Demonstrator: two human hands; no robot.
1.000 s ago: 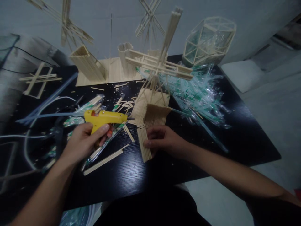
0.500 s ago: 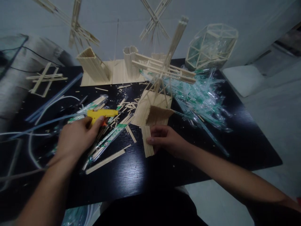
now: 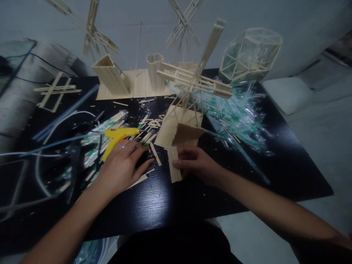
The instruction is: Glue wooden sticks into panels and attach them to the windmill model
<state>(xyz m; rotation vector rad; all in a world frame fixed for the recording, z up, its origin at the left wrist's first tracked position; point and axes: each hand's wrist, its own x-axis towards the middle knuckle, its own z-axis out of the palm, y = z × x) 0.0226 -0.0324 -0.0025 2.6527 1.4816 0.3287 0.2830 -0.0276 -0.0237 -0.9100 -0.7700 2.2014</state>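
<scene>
Two hands at work on a black table.
Left hand open, flat on loose sticks beside glue gun; right hand pinches stick panel; stick tower close behind.

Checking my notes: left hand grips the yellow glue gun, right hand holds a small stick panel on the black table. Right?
No. The head view shows the left hand spread open, and the yellow glue gun lying ungripped beside it. The right hand does hold the small stick panel on the black table.

The black desk bore a yellow glue gun among loose sticks; a stick panel lay mid-desk; clear wrappers littered its right side.
</scene>
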